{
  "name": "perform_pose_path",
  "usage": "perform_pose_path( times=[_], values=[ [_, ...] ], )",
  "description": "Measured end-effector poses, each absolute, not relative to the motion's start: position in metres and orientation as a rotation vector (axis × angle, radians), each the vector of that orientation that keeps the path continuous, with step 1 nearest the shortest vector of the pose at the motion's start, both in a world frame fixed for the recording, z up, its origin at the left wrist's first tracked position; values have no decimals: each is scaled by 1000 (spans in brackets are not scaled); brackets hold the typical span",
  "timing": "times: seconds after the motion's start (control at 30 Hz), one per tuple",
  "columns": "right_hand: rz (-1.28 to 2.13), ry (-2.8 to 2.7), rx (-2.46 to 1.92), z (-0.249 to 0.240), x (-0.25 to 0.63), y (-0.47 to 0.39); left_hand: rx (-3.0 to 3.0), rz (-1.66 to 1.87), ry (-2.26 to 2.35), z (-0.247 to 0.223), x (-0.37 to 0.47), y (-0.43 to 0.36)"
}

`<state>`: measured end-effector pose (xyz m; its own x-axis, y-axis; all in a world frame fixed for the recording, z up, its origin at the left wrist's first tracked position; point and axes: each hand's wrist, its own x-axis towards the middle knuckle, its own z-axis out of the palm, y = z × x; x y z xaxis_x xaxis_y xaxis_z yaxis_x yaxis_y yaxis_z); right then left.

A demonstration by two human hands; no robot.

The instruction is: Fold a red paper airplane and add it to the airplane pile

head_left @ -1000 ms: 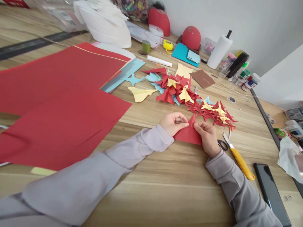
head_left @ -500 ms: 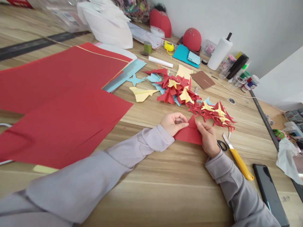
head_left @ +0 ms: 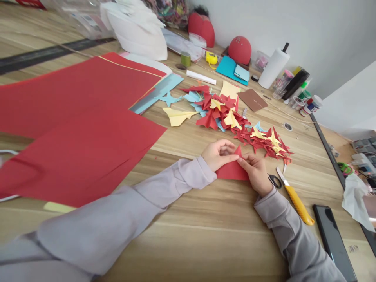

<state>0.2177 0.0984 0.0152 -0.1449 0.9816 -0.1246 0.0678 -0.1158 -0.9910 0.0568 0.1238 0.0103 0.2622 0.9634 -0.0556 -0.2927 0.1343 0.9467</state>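
A small piece of red paper (head_left: 232,172), folded to a point at its far end, is between my hands just above or on the table. My left hand (head_left: 219,155) pinches it from the left, with the thumb on top near the point. From the right, my right hand (head_left: 256,169) grips the same paper, its thumb close to the left thumb tip. The fingertips cover part of the folds. Beyond my hands lies a heap of folded red paper planes (head_left: 217,113), with some yellow and blue ones among them.
Large red sheets (head_left: 96,145) spread over the left side. A yellow utility knife (head_left: 299,203) with its blade out lies right of my right hand, beside black-handled scissors (head_left: 275,181). A phone (head_left: 335,239) rests at the lower right. Bottles (head_left: 311,105) stand at the back right.
My right thumb has moved left and inward to the paper's point, meeting the left thumb. The left thumb has also slid slightly right. The view has shifted a little.
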Motion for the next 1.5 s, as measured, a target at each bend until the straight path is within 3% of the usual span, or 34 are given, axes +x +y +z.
perform_pose_path(
  times=[0.4, 0.6, 0.97, 1.23, 1.5],
  values=[
    [1419, -1350, -1267, 22, 216, 96, 929, 945, 802, 10, 50, 131],
    [1355, -1337, -1268, 19, 214, 96, 850, 1036, 834, 9, 53, 132],
    [1244, -962, -1146, 16, 220, 101, 870, 1012, 785, 11, 51, 130],
    [1099, -1341, -1216, 13, 215, 96, 874, 1076, 803, 10, 54, 129],
    [1069, -1250, -1198, 8, 217, 97, 917, 1052, 875, 11, 56, 125]
  ],
)
